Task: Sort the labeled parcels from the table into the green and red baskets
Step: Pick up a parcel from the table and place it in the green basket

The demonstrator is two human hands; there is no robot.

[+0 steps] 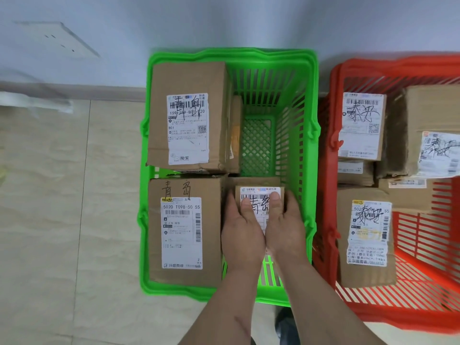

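A small cardboard parcel (258,192) with a white label sits low inside the green basket (308,135), at its near right. Both hands hold it: my left hand (240,227) grips its left side with the thumb on the label, and my right hand (282,225) grips its right side the same way. Two bigger labeled parcels fill the basket's left half, one far (189,118) and one near (185,232). The red basket (423,290) stands to the right and holds several labeled parcels, among them one near (366,235) and one far (362,125).
Both baskets stand on a pale tiled floor (62,220) against a light wall (224,21). A wall socket plate (57,38) shows at the upper left. A dark shoe tip (286,324) shows under my right forearm. The table is out of view.
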